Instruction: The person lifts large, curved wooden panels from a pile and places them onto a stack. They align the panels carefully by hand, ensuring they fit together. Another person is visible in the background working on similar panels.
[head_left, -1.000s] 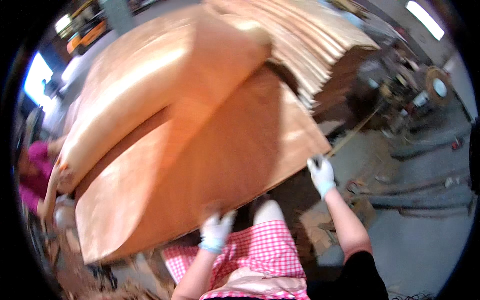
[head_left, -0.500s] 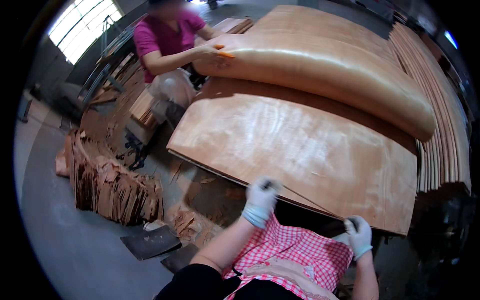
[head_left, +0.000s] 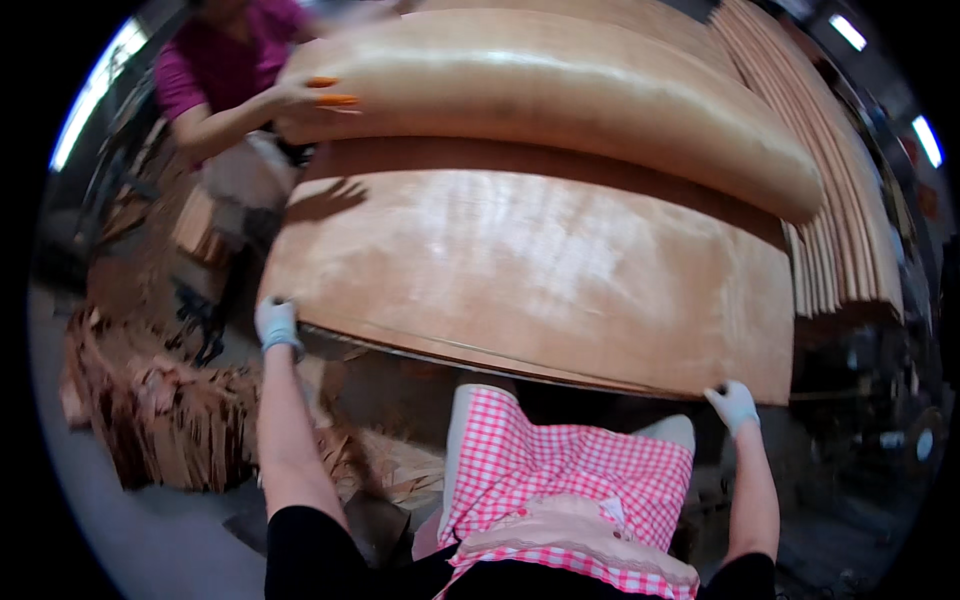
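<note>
A large thin sheet of light brown wood veneer (head_left: 540, 270) lies across the stack in front of me. My left hand (head_left: 276, 324), in a pale glove, grips its near left corner. My right hand (head_left: 733, 405), gloved too, grips the near right corner. The far part of the sheet curls up into a big roll (head_left: 560, 90). A person in a pink shirt (head_left: 215, 70) at the far left presses a hand with orange fingertips (head_left: 315, 97) on that roll.
A tall stack of veneer sheets (head_left: 840, 200) stands on the right. Piles of torn veneer scraps (head_left: 150, 420) lie on the grey floor at the left. My red-and-white checked apron (head_left: 560, 480) fills the lower middle.
My view has swung left and the sheet now lies flatter. My hands have spread wider apart along the near edge. The other person's hand stays on the rolled part.
</note>
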